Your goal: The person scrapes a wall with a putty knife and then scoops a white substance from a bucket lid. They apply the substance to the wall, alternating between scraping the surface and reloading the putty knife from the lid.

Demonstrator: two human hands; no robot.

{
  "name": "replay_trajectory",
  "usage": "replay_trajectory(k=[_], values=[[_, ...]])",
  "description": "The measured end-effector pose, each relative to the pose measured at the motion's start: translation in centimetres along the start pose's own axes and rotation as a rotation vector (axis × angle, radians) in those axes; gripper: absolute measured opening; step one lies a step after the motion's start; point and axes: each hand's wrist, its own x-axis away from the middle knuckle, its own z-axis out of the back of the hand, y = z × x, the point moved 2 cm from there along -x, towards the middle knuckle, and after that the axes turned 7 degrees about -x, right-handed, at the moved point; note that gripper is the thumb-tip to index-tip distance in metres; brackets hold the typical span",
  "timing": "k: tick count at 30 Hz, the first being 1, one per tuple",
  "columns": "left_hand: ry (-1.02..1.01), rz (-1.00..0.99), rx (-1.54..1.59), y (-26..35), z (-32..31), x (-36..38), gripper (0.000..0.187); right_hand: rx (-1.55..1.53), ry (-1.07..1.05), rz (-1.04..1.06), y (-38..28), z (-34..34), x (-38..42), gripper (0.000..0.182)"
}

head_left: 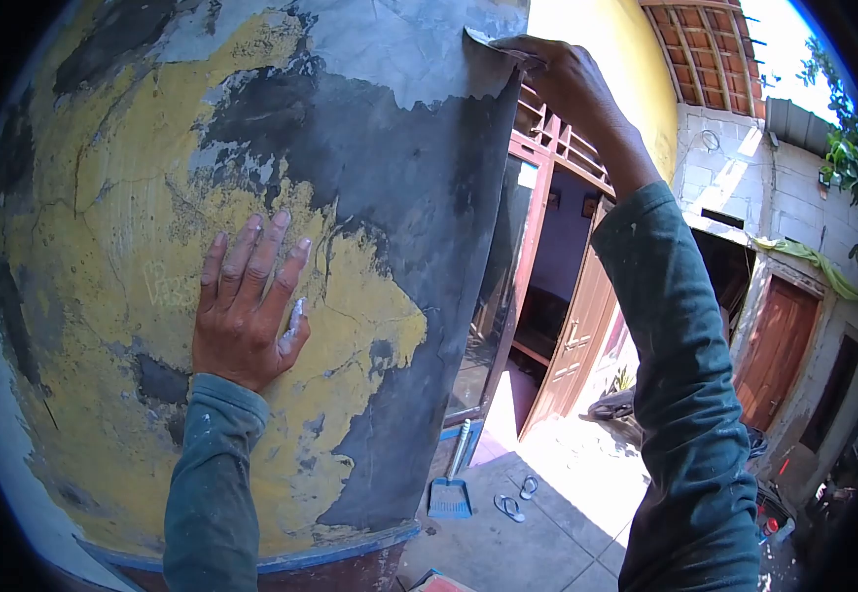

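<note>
Your only view comes from the camera on your head — it faces a peeling yellow wall [133,247] from very close, at arm's reach. To your right it looks down past the wall's corner into a paved yard [537,533] — fisheye-bent, dark at the edges.

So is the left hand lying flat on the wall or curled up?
Flat. The left hand lies spread on the wall, fingers straight and pointing up, palm against the peeling yellow paint.
</note>
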Motion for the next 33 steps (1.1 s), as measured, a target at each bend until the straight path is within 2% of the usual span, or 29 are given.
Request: replay_trajectory(k=[2,5,8,9,14,15,17,19,21,25,28,29,33], values=[[-0.006,0.002,0.011,0.1,0.0,0.0,0.069,-0.074,-0.009,-0.029,-1.8,-0.1,2.6,0.041],[-0.010,0.001,0.029,0.0,0.1,0.1,0.069,-0.034,0.026,0.015,-4.3,-0.8,6.4,0.040],[0.002,0.001,0.071,-0.1,0.1,0.1,0.067,-0.015,-0.017,-0.072,-7.2,-1.9,10.5,0.041],[0.007,0.005,0.094,-0.2,0.2,0.1,0.067,-0.034,0.049,-0.024,-8.0,-2.5,12.1,0.040],[0.032,-0.006,0.170,-0.6,0.1,0.2,0.066,-0.004,0.056,-0.110,-13.4,-4.1,18.3,0.038],[0.048,-0.012,0.182,-0.6,0.1,0.4,0.066,-0.004,0.046,-0.117,-14.0,-3.8,19.0,0.038],[0.006,-0.005,0.202,-0.6,0.5,1.3,0.067,0.017,-0.112,-0.154,-15.3,-3.2,20.7,0.039],[-0.032,0.002,0.220,-0.6,1.0,2.9,0.067,-0.022,-0.173,-0.174,-15.1,-1.4,21.2,0.042],[-0.071,-0.006,0.194,-1.2,1.6,5.6,0.067,-0.234,-0.124,-0.201,-14.3,0.1,19.8,0.047],[-0.090,-0.072,0.162,-2.2,1.7,8.2,0.068,0.036,0.050,-0.437,-10.2,-0.4,13.6,0.040],[-0.118,-0.080,0.141,-2.0,1.8,8.3,0.069,0.054,0.042,-0.444,-13.1,-3.1,12.8,0.035],[-0.093,-0.080,0.125,-1.9,1.7,8.3,0.069,0.018,0.064,-0.426,-15.1,-4.0,13.9,0.040],[-0.107,-0.076,0.124,-1.8,1.5,8.4,0.069,-0.067,-0.045,-0.266,-21.9,-5.5,23.3,0.043]])
